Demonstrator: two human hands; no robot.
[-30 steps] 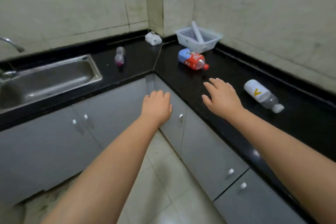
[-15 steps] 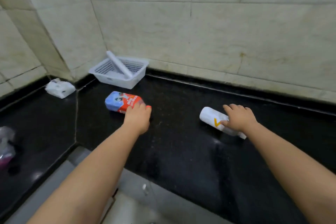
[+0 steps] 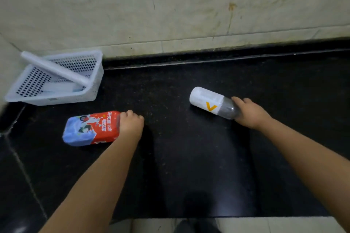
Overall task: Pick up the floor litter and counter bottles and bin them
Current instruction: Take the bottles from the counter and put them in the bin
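Two bottles lie on their sides on the black counter. The left one is a bottle with a red and blue label; my left hand is closed over its right end, where the neck is hidden. The right one is a clear bottle with a white label and an orange V; my right hand wraps its neck end, hiding the cap. Both bottles still rest on the counter.
A white perforated plastic basket with a white tube leaning across it stands at the back left against the tiled wall. The counter's front edge and pale floor tiles show at the bottom.
The view has moved in close over the counter. My hands went from reaching across it to closing on the two bottles' neck ends; the bottles have stayed in place.
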